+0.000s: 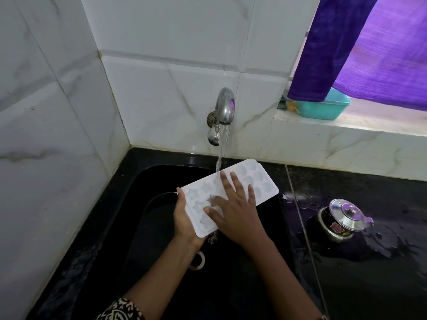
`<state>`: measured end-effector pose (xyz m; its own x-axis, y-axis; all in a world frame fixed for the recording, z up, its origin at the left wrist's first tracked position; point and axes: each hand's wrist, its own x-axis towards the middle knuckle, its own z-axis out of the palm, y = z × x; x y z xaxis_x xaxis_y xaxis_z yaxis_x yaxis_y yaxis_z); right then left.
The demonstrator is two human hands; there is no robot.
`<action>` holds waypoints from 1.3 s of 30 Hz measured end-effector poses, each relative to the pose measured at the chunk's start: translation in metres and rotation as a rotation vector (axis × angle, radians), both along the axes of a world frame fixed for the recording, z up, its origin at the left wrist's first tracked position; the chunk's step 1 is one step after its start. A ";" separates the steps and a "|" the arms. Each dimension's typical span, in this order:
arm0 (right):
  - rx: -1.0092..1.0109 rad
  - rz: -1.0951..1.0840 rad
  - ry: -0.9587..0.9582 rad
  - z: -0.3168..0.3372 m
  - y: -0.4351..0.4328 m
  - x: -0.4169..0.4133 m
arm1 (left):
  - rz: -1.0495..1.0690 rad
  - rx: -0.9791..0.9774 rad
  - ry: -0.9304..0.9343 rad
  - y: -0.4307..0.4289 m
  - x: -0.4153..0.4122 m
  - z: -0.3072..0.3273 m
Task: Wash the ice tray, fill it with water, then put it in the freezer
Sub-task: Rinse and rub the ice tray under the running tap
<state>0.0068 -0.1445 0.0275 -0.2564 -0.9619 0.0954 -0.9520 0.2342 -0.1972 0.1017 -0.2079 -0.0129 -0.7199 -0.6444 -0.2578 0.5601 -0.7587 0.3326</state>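
Beside white tiled walls, above a black sink in the wet surface, left hand grips the ice tray, right hand presses flat on it.

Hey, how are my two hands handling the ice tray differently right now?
The left hand grips the ice tray at its near end, thumb along the edge; the right hand lies flat on top. The left hand's other fingers are hidden beneath the tray; the right hand's fingers are straight and spread over the moulds. Both touch the tray above the black sink, under the running water.
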 end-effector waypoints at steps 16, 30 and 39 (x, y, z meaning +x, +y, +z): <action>-0.177 -0.033 0.035 -0.018 0.001 0.005 | 0.014 -0.035 0.007 -0.005 -0.003 0.006; -0.249 -0.064 0.077 -0.023 -0.004 0.012 | 0.011 -0.026 -0.017 -0.006 -0.002 0.003; -0.240 -0.082 -0.004 -0.022 -0.002 0.010 | 0.024 -0.036 0.000 -0.003 -0.007 0.005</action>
